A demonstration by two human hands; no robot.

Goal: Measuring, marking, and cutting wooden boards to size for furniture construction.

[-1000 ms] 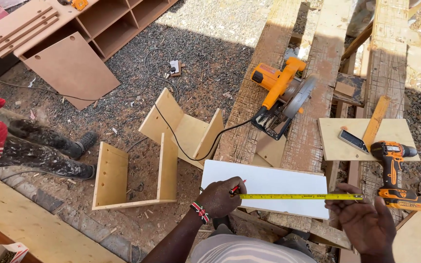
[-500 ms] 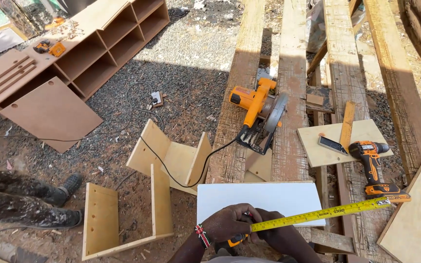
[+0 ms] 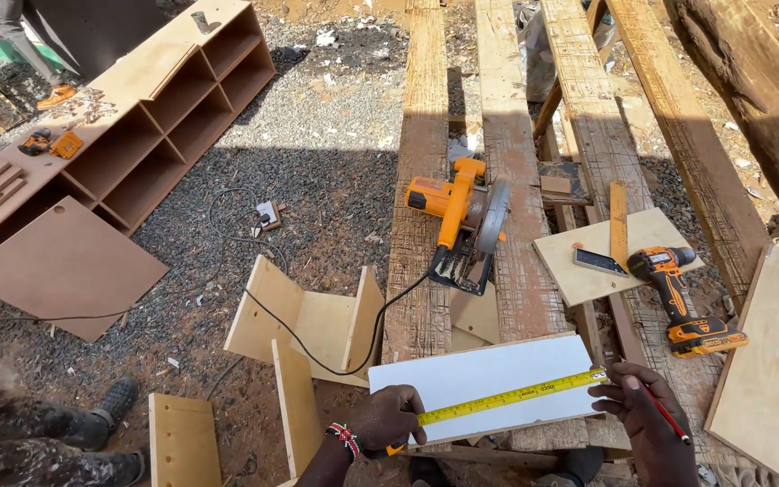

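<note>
Tape measure (image 3: 507,397) across white board (image 3: 480,379) | left hand (image 3: 385,419) grips tape | right hand (image 3: 646,415) grips pencil (image 3: 664,413)

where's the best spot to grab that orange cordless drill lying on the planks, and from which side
Probably the narrow orange handle of the cordless drill, between the head and the battery foot. It lies flat on its side, so come from above. The small board crowds the head end, so the handle's outer side looks freer.

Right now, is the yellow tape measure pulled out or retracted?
Pulled out: the yellow tape measure spans the white rectangular board, from left hand to right hand.
</note>
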